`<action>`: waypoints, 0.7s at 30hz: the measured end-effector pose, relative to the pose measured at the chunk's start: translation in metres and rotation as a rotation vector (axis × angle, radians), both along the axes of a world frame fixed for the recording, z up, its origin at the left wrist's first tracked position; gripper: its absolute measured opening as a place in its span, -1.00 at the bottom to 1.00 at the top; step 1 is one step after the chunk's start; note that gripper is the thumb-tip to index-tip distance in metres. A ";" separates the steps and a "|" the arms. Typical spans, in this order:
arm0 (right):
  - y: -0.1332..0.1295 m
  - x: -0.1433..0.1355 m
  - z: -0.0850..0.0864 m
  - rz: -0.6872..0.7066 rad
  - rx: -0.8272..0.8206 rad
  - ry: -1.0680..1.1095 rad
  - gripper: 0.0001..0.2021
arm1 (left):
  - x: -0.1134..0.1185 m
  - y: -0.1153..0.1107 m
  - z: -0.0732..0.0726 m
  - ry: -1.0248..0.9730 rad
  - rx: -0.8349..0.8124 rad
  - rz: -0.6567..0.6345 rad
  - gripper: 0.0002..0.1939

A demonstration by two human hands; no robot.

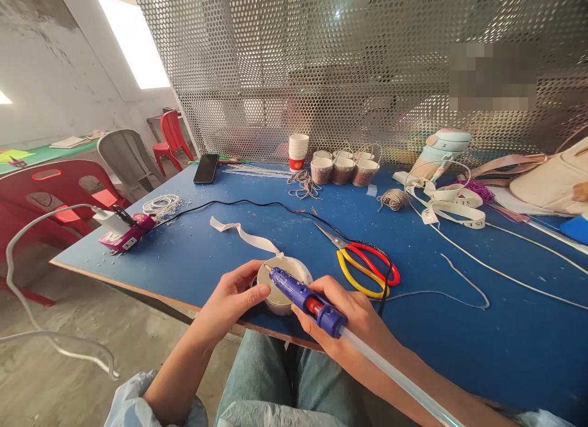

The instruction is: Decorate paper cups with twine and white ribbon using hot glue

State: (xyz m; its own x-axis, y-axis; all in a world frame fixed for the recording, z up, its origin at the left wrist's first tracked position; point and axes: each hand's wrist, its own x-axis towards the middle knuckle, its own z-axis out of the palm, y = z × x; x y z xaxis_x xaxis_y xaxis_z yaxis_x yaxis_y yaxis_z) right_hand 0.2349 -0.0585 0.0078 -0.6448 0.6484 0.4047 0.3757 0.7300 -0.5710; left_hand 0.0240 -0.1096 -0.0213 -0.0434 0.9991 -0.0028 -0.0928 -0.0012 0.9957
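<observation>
Though close, cup partly behind glue-gun

- White ribbon, coiled at the right of the table: dark printed capitals along the band; fragments resembling "SELEI" and "IS EI" can be made out, but the letters are partly turned and the full wording cannot be confirmed.
- Stack of paper cups: round light emblem on the red lowest cup; detail too small to read.
- Insulated bottle: small dark mark near the lid, possibly a "3"; reading uncertain.
</observation>
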 end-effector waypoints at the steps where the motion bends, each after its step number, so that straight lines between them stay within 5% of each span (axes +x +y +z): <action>1: 0.000 0.000 0.001 -0.006 0.008 0.002 -0.96 | 0.000 0.000 0.000 0.000 0.000 0.001 -0.47; 21: -0.002 -0.003 0.006 -0.027 -0.097 0.125 -0.88 | 0.001 -0.001 0.001 0.011 -0.005 0.016 -0.47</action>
State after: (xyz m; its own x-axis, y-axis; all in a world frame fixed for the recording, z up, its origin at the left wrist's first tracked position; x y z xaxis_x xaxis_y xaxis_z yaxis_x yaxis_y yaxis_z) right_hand 0.2316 -0.0606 0.0138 -0.5750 0.7049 0.4153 0.3158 0.6595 -0.6821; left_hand 0.0246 -0.1102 -0.0201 -0.0594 0.9982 -0.0076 -0.0821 0.0027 0.9966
